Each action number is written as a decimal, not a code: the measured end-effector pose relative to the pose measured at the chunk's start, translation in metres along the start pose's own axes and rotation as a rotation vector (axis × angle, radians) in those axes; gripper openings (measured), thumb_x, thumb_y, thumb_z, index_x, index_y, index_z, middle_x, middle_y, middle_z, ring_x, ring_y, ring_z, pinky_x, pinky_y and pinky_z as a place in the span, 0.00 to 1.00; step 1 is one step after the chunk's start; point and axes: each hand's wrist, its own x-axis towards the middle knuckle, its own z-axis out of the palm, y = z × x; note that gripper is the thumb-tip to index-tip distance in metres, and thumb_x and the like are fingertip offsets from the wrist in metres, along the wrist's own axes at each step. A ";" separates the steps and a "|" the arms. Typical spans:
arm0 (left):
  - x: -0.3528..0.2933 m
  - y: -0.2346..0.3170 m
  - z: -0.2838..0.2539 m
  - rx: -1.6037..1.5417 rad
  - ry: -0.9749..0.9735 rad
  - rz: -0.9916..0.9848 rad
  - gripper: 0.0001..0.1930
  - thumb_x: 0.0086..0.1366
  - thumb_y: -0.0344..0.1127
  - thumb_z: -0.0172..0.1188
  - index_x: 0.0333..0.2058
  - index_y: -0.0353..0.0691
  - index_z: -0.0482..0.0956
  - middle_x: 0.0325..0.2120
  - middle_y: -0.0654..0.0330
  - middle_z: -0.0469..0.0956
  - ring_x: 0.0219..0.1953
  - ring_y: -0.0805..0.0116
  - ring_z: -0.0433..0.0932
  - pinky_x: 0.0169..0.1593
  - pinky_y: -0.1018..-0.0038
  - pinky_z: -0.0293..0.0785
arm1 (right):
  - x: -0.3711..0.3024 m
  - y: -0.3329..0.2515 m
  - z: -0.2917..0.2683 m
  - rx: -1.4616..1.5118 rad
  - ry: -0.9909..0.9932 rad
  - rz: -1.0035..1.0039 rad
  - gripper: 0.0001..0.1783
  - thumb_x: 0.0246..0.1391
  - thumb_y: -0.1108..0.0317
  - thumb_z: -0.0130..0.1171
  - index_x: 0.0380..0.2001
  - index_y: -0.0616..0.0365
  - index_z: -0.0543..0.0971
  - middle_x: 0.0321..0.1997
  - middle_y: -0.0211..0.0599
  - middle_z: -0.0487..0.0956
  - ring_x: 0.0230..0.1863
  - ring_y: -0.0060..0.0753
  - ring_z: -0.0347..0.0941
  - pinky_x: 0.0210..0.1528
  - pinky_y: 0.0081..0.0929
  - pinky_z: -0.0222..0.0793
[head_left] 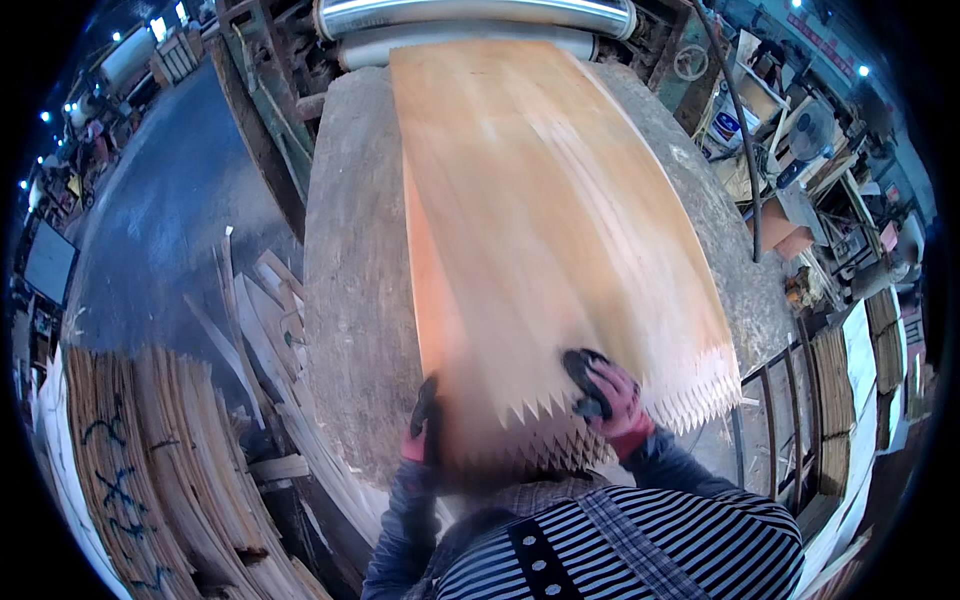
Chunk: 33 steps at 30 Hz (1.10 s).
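Observation:
Thin tan wood veneer sheets point(520, 200) overlap lengthwise on a worn board table, their near ends cut in jagged teeth. The upper sheet's toothed end lies back from a lower row of teeth, and some of its surface is blurred. My right hand point(610, 400), in a pink and black glove, grips the upper sheet near its toothed end. My left hand point(421, 425), gloved alike, closes on the left edge near the front corner; its fingers are partly blurred.
The table point(350, 230) shows on both sides of the veneer. Metal rollers point(475, 20) span its far end. Stacked veneer point(150, 470) stands at the left, beside loose offcut strips point(245, 320). Another stack point(832, 410) and a dark metal rack point(785, 420) stand at the right.

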 end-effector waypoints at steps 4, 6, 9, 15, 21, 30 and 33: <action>0.000 -0.004 0.000 0.034 0.013 -0.003 0.25 0.61 0.43 0.42 0.53 0.34 0.55 0.51 0.55 0.59 0.51 0.68 0.61 0.49 0.78 0.61 | 0.058 0.045 0.033 -0.033 -0.015 0.078 0.33 0.31 0.65 0.58 0.47 0.57 0.65 0.48 0.44 0.66 0.50 0.46 0.62 0.51 0.38 0.57; 0.003 -0.009 0.002 -0.051 0.034 -0.013 0.25 0.62 0.45 0.42 0.52 0.34 0.56 0.51 0.55 0.60 0.50 0.68 0.62 0.48 0.78 0.62 | 0.088 0.062 0.051 -0.052 -0.090 0.136 0.32 0.34 0.64 0.57 0.48 0.56 0.64 0.50 0.42 0.65 0.52 0.46 0.59 0.54 0.38 0.53; 0.005 -0.001 0.005 0.270 0.015 0.227 0.24 0.61 0.40 0.44 0.53 0.36 0.54 0.52 0.53 0.58 0.52 0.67 0.60 0.49 0.75 0.62 | 0.122 0.074 0.075 -0.204 -0.064 0.172 0.31 0.37 0.63 0.56 0.49 0.54 0.64 0.51 0.41 0.64 0.53 0.44 0.57 0.56 0.37 0.50; -0.012 0.000 -0.007 0.679 0.013 0.455 0.27 0.57 0.30 0.48 0.55 0.39 0.50 0.54 0.52 0.53 0.52 0.66 0.59 0.50 0.72 0.62 | 0.082 0.018 0.059 -0.094 -0.140 0.090 0.38 0.38 0.54 0.57 0.52 0.61 0.59 0.56 0.48 0.57 0.58 0.47 0.48 0.59 0.41 0.41; 0.001 0.061 0.029 -0.068 -0.052 0.180 0.33 0.51 0.20 0.50 0.56 0.36 0.49 0.56 0.61 0.52 0.55 0.75 0.52 0.53 0.80 0.53 | -0.074 -0.013 0.011 -0.095 -0.680 0.140 0.47 0.32 0.48 0.60 0.54 0.59 0.54 0.58 0.51 0.50 0.59 0.57 0.43 0.59 0.44 0.41; -0.065 0.066 0.102 0.043 -0.123 0.401 0.36 0.53 0.23 0.48 0.58 0.42 0.40 0.52 0.57 0.56 0.43 0.71 0.66 0.48 0.77 0.62 | -0.155 -0.012 -0.055 -0.122 0.057 0.588 0.33 0.31 0.80 0.44 0.50 0.61 0.63 0.50 0.49 0.66 0.53 0.49 0.59 0.56 0.36 0.51; -0.099 0.062 0.086 -0.221 -0.304 0.092 0.35 0.54 0.25 0.50 0.58 0.41 0.41 0.45 0.56 0.64 0.41 0.71 0.68 0.46 0.77 0.63 | -0.197 -0.038 -0.054 -0.095 0.045 0.536 0.33 0.30 0.79 0.41 0.49 0.64 0.62 0.51 0.53 0.63 0.54 0.51 0.57 0.56 0.37 0.50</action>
